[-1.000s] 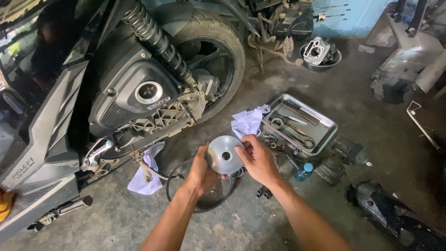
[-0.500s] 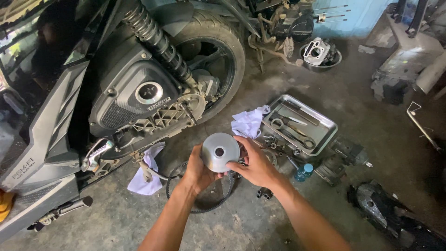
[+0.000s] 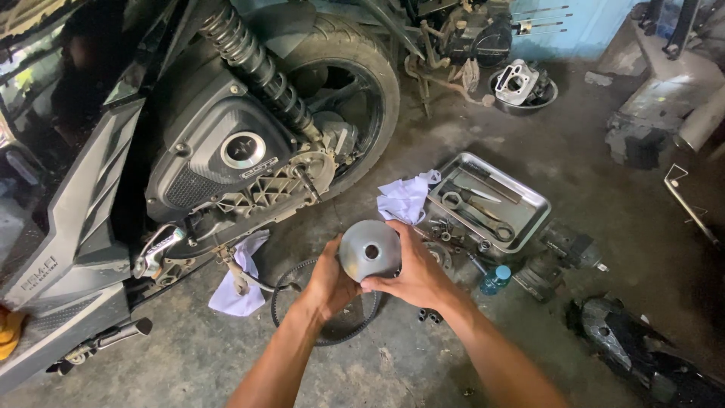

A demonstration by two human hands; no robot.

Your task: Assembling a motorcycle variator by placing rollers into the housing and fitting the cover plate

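Note:
I hold a round grey metal pulley disc [image 3: 369, 250] with a centre hole in front of me, over the concrete floor. My left hand [image 3: 329, 282] grips its left lower edge. My right hand [image 3: 412, 273] wraps its right side, fingers over the rim. Below the hands a black drive belt [image 3: 306, 302] lies looped on the floor, partly hidden by my left hand and the disc. The scooter's rear wheel [image 3: 355, 83] and engine case [image 3: 219, 162] stand to the upper left.
A metal tray [image 3: 529, 204] with wrenches sits to the right, a white rag [image 3: 406, 198] beside it and another rag [image 3: 240, 279] under the scooter. Small parts and a blue-capped bottle [image 3: 495, 280] lie near the tray. A bowl with an engine part [image 3: 521, 83] is farther back.
The disc has tilted, so its domed face with the centre hole now points toward me, and my right hand has shifted around its rim.

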